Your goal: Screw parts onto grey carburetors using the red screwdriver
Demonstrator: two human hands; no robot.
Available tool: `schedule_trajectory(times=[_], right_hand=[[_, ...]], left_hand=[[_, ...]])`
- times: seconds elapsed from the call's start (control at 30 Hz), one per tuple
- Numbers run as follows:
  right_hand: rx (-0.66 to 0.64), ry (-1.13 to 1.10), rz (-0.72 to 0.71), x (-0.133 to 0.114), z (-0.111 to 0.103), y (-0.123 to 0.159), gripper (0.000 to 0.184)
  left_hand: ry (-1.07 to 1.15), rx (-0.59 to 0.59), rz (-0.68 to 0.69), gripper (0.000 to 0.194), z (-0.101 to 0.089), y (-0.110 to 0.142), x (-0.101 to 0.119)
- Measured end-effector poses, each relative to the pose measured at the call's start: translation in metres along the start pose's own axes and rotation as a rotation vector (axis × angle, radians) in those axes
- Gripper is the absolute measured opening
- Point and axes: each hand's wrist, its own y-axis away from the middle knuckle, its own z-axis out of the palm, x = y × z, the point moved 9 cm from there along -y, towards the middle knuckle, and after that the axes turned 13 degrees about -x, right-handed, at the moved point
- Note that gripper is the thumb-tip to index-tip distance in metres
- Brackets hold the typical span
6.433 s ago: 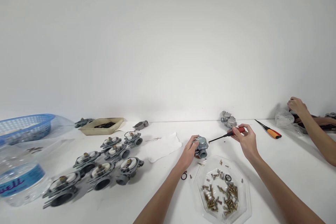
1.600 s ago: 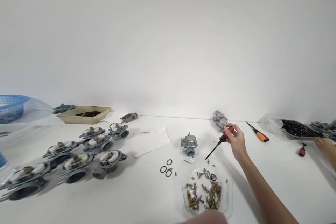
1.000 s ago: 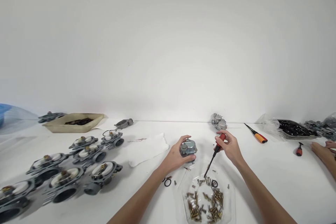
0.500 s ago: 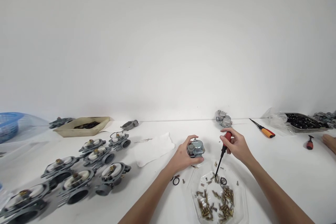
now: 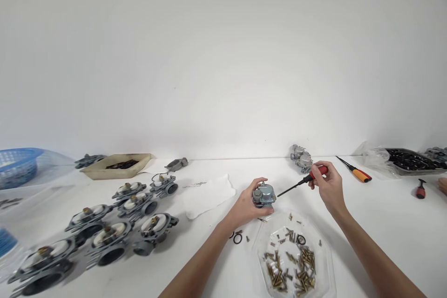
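Watching through the head camera, I pick up a blue basket at the left edge of the frame, then a beige tray of dark pieces against the wall. Below these, a cluster of grey metal bodies with white inserts fills the lower left, and a white sheet lies flat left of centre. Just right of centre I have the left hand grasping a silver metal unit, thumb low and fingers over the top. Below it, a clear tray carries brass screws. The right hand grips a red-handled screwdriver, its tip at the unit's right side; whether they touch, I cannot tell. Two more units stand behind, near the wall. Farther right I see orange-and-red-handled pliers, a crumpled plastic bag, black parts, a short red-handled tool and, at the edge, part of another person's hand.
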Motion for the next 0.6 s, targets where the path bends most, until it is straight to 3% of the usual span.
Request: schedule_trajectory(times=[0.23, 0.43, 0.6], right_hand=[[-0.146, 0.015, -0.074, -0.007, 0.015, 0.002, 0.044], [-0.112, 0.061, -0.088, -0.007, 0.011, 0.003, 0.042], [-0.079, 0.145, -0.124, -0.009, 0.009, 0.005, 0.037]], left_hand=[[0.010, -0.038, 0.012, 0.080, 0.001, -0.001, 0.000], [-0.102, -0.004, 0.042, 0.081, -0.005, 0.001, 0.001], [-0.123, 0.069, 0.031, 0.095, -0.016, 0.005, 0.005]])
